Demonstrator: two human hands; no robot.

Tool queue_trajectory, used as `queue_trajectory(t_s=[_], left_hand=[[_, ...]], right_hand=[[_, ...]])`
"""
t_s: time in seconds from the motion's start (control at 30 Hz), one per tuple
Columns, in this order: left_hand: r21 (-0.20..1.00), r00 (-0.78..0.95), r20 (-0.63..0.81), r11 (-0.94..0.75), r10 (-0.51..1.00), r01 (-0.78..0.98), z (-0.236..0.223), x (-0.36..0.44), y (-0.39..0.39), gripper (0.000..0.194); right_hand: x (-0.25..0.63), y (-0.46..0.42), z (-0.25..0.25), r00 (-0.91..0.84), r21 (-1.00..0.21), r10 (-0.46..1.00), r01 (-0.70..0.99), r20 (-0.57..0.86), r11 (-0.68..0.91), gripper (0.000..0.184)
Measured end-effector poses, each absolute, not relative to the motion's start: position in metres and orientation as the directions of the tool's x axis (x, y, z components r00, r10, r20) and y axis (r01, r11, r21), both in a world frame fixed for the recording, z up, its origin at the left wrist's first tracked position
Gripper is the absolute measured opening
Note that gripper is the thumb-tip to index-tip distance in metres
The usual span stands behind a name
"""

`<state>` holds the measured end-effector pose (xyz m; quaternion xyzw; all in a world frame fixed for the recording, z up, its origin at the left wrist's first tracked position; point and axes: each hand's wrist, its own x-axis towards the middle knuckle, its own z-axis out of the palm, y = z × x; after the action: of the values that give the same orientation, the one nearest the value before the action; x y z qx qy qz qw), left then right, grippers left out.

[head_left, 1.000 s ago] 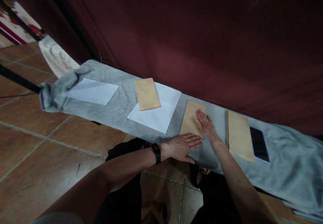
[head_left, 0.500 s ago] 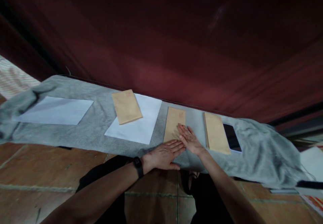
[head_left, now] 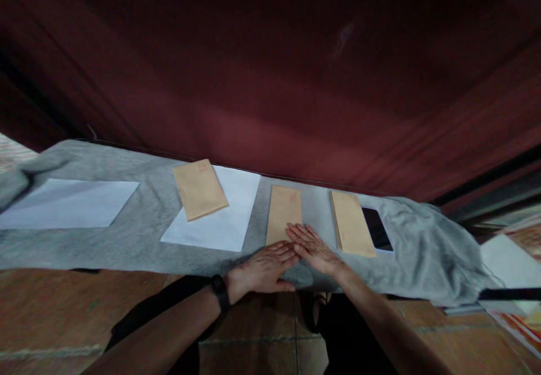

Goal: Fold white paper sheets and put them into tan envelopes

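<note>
A brown paper envelope (head_left: 284,211) with a faint red stamp lies flat on the grey cloth in front of me. My left hand (head_left: 266,266), wearing a black band on the wrist, rests stretched out over the envelope's near end. Lying flat beside it, my right hand (head_left: 315,251) also presses on the near part, its fingers meeting the left fingertips. Both hands cover the lower edge of the envelope. To the right is a stack of brown envelopes (head_left: 353,224). On the left, more brown envelopes (head_left: 200,190) lie tilted on a white paper sheet (head_left: 234,208).
Another white sheet (head_left: 76,203) lies at the far left of the narrow, cloth-covered surface (head_left: 139,248). A dark-screened phone (head_left: 377,229) touches the right stack's side. Behind rises a dark red upright panel (head_left: 270,93). Below is a tiled floor (head_left: 42,307).
The view has shifted a little. My right hand has slid slightly down the envelope toward me, while the left stays at the near end. The other papers lie as before.
</note>
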<state>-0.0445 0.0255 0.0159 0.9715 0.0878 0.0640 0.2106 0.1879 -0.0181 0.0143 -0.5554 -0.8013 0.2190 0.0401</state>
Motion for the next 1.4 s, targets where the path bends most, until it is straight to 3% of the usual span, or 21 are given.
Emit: queue_trajectory(t_s=[0.27, 0.53, 0.73, 1.03, 1.4], left_hand=[[0.437, 0.976, 0.095, -0.889, 0.195, 0.135, 0.017, -0.047, 0.025, 0.080], [0.453, 0.980, 0.094, -0.884, 0.173, 0.113, 0.021, -0.048, 0.027, 0.078], [0.456, 0.983, 0.092, -0.884, 0.161, 0.102, 0.024, -0.048, 0.027, 0.079], [0.451, 0.982, 0.095, -0.887, 0.164, 0.105, 0.028, -0.049, 0.025, 0.078], [0.468, 0.984, 0.096, -0.879, 0.153, 0.091, 0.029, -0.051, 0.031, 0.075]], right_hand=[[0.188, -0.017, 0.026, -0.397, -0.479, 0.903, 0.832, -0.165, 0.279, 0.057], [0.174, 0.039, 0.017, -0.404, -0.340, 0.910, 0.872, -0.095, 0.351, 0.055], [0.173, 0.084, 0.008, -0.328, -0.235, 0.941, 0.924, -0.085, 0.301, 0.057], [0.160, 0.104, 0.006, -0.202, -0.195, 0.978, 0.963, -0.058, 0.187, 0.059], [0.159, 0.068, 0.012, -0.390, -0.282, 0.916, 0.893, -0.094, 0.351, 0.055]])
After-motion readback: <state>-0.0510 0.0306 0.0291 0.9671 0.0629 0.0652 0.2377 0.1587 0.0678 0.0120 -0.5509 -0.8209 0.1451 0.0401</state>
